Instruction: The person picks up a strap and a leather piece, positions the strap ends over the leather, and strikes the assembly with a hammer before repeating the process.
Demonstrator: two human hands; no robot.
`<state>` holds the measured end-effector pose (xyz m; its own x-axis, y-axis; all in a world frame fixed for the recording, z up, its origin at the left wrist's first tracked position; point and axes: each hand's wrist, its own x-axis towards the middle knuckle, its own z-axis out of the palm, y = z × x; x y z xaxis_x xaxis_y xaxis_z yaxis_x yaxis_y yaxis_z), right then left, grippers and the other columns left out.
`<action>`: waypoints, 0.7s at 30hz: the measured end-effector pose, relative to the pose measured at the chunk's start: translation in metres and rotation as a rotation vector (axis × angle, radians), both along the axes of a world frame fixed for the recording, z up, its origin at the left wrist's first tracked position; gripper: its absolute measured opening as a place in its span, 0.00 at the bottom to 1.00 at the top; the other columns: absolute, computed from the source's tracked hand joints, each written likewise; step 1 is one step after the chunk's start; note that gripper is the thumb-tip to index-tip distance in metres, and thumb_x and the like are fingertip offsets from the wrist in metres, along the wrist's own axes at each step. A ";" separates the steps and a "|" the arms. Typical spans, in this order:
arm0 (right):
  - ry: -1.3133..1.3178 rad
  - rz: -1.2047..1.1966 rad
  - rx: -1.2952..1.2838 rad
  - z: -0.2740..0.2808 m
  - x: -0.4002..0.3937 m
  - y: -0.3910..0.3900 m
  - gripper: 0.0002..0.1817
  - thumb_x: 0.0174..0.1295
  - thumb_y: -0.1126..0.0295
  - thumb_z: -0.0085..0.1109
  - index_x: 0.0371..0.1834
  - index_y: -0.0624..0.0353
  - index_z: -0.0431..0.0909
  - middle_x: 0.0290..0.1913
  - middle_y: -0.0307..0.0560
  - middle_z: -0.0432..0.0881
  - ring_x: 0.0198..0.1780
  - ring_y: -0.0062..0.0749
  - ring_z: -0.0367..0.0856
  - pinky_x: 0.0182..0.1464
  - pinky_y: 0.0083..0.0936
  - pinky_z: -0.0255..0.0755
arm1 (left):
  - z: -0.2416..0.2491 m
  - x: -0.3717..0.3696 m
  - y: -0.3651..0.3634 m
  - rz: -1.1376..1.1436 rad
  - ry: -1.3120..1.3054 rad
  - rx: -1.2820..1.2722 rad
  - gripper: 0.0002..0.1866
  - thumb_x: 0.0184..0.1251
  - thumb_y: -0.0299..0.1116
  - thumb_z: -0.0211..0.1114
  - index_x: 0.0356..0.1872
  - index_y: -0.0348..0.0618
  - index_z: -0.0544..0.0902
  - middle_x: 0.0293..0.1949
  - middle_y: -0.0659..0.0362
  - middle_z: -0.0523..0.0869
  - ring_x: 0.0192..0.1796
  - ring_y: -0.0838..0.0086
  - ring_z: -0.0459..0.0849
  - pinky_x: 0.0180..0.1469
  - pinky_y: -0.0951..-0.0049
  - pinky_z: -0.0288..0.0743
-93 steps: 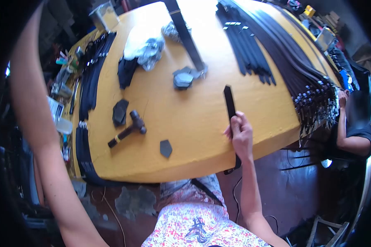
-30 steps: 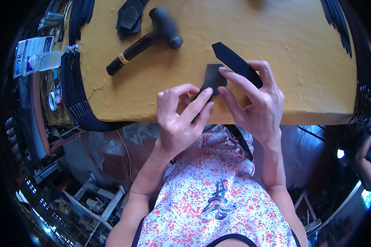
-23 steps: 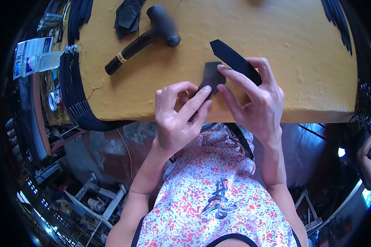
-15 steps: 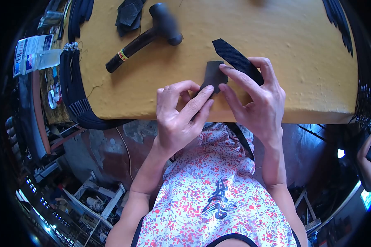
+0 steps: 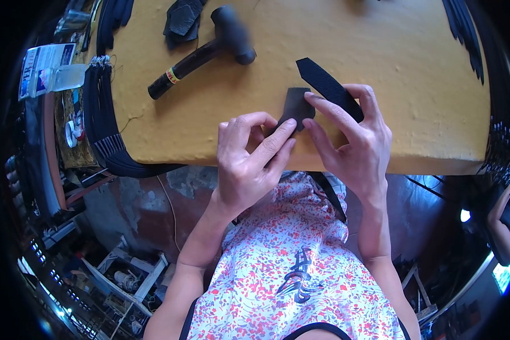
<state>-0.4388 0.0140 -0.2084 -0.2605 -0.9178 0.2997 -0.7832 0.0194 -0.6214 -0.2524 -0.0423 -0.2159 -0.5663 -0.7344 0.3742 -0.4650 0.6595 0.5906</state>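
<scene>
A small dark grey flat piece point(image 5: 298, 102), perhaps leather or rubber, lies near the front edge of the table between my hands. My left hand point(image 5: 252, 150) pinches its near end, the index finger lying over the top. My right hand point(image 5: 357, 139) touches the piece's right edge with index fingertip and thumb. A black ribbed strap point(image 5: 326, 81) with a pointed end runs out from between the fingers of that same hand, angled up and left. How the strap's other end sits is hidden by the hand.
A black-headed hammer point(image 5: 232, 37) lies beyond my left hand. Behind it are stacked dark pieces point(image 5: 183, 22). Bundled black straps point(image 5: 102, 113) hang over the table's left edge, more straps point(image 5: 464, 39) at right. A clear container point(image 5: 68, 78) stands far left. Another person's arm point(image 5: 501, 226) shows at right.
The view has shifted slightly, so the table and hammer appear a little displaced. Both hands keep nearly the same hold on the dark piece and the strap.
</scene>
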 end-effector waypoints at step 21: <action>-0.200 -0.077 -0.030 0.016 -0.010 -0.012 0.19 0.64 0.69 0.74 0.57 0.57 0.85 0.42 0.48 0.82 0.42 0.37 0.85 0.42 0.31 0.79 | 0.000 -0.001 -0.002 -0.004 -0.004 -0.027 0.20 0.52 0.24 0.79 0.49 0.48 0.93 0.42 0.62 0.83 0.34 0.74 0.76 0.43 0.70 0.68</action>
<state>-0.4486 0.0021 -0.1921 -0.3863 -0.8845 0.2616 -0.6414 0.0538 -0.7653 -0.2530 -0.0443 -0.2158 -0.5710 -0.7213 0.3921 -0.4641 0.6776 0.5705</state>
